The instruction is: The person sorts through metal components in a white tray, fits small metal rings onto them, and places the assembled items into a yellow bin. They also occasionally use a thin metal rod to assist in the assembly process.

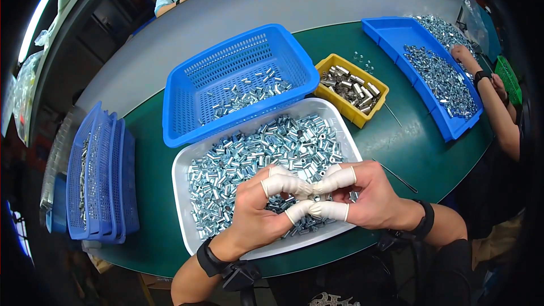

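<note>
My left hand [258,204] and my right hand [371,195] meet fingertip to fingertip, with white finger cots on thumbs and forefingers. Between the pinched tips a small silvery metal sleeve [318,197] shows in part; the fingers hide most of it. Both hands hover over the near right part of a white tray [182,207]. Inside it lies a thick heap of loose metal sleeves [249,158], shiny and short, some with visible bores.
Beyond the tray stands a blue perforated basket [195,82] with some sleeves. A yellow bin [327,63] of larger metal cylinders is right of it. Thin rods [396,175] lie nearby. Stacked blue baskets [119,181] stand left. At right, another person's hand [463,56] reaches over a blue tray [391,37].
</note>
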A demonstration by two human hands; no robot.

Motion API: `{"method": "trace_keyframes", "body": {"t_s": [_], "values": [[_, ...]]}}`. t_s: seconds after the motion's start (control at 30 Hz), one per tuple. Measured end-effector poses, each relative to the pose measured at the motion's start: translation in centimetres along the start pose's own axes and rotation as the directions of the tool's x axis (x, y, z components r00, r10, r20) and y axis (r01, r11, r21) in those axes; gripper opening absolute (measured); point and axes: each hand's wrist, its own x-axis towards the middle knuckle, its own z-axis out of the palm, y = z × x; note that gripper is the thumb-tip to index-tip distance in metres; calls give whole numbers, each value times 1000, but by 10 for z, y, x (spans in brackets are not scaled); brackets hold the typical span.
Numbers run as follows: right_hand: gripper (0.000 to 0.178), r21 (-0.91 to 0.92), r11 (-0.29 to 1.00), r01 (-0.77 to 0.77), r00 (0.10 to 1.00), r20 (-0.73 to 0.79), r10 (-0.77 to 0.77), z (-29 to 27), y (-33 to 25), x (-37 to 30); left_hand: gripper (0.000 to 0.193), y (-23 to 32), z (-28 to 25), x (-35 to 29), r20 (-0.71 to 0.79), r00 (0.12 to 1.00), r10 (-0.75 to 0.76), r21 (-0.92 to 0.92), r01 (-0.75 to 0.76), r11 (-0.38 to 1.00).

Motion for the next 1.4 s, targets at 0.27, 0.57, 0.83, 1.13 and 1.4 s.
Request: {"method": "trace_keyframes", "body": {"t_s": [0.27, 0.57, 0.83, 1.13, 1.4], "values": [[17, -144, 984, 109, 993, -36, -115, -5, 19, -5, 22, 11, -14, 11, -2, 987, -159, 88, 158, 983], [15, -296, 912, 283, 953, 192, -233, -5, 34, -17, 24, -17, -30, 7, -183, 933, -311, 700, 346, 625], [19, -327, 879, 347, 927, 259, -270, -8, 36, -17, 29, -16, -26, 8, -208, 919, -334, 709, 377, 595], [22, -319, 885, 340, 923, 294, -249, -14, 37, -20, 32, -19, -27, 9, -232, 907, -352, 678, 410, 610], [22, -340, 884, 321, 930, 289, -227, -13, 38, -19, 30, -21, -25, 10, -222, 910, -350, 680, 402, 613]]}}
